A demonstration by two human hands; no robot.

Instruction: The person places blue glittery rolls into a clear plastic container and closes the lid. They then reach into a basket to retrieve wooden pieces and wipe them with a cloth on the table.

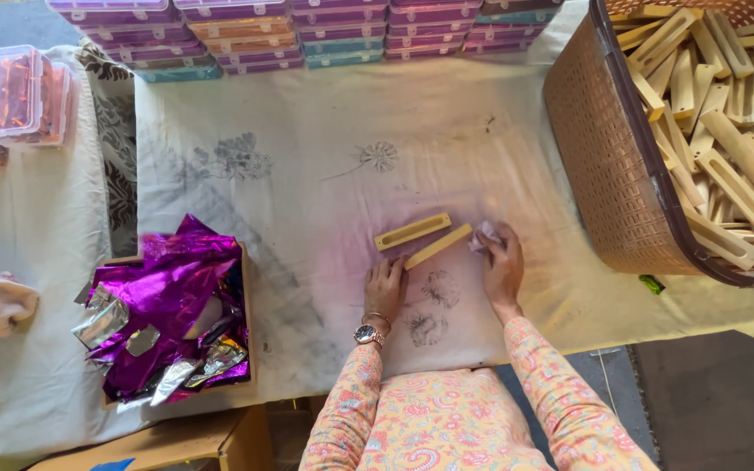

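My left hand [386, 286] presses down on the near end of a flat wooden strip [440, 245] lying slanted on the white cloth [307, 192]. At the strip's far end my right hand [501, 262] is closed around a small crumpled pale cloth [484, 235]. A second wooden piece with a long slot [412, 231] lies just beyond the strip, untouched. A watch sits on my left wrist.
A brown woven basket [608, 157] full of similar wooden pieces stands at the right. A cardboard box of purple and silver foil [167, 305] sits at the left. Stacked coloured plastic cases [307, 35] line the far edge; clear boxes [10, 92] stand far left.
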